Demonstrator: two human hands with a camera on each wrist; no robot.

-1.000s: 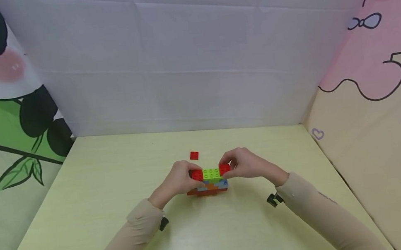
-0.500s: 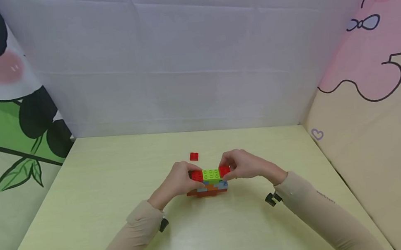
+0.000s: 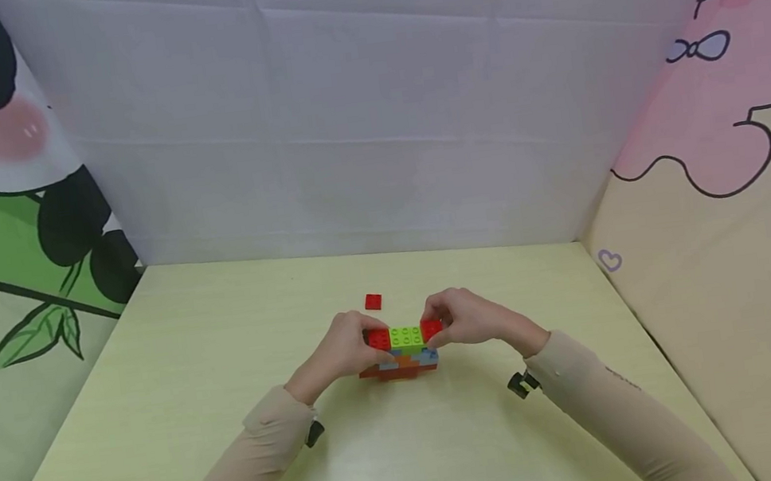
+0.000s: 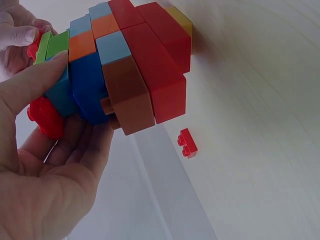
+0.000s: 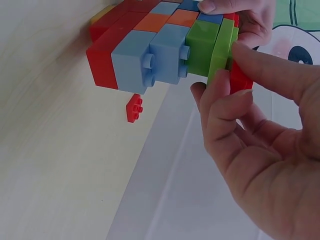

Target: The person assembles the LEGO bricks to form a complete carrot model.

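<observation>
A stack of toy building bricks [image 3: 406, 361] stands upright at mid-table, with red, orange, light blue, blue, brown and green bricks in layers. On its top a lime green brick [image 3: 406, 337] lies between a left red brick [image 3: 379, 340] and a right red brick [image 3: 431, 329]. My left hand [image 3: 341, 348] grips the stack's upper left end, thumb in front across the blue and green bricks [image 4: 58, 93], fingers behind. With thumb and fingers, my right hand [image 3: 473, 317] pinches the red brick [image 5: 240, 79] at the right top end.
Behind the stack a loose small red brick [image 3: 374, 301] lies on the pale table [image 3: 235, 307]. A white cloth wall [image 3: 356, 116] rises at the back. Printed side panels, a panda left and a pink figure [image 3: 710, 120] right, flank the table.
Both hands keep their hold on the bricks at the same spot. The right forearm has shifted very slightly left; otherwise the scene looks the same.
</observation>
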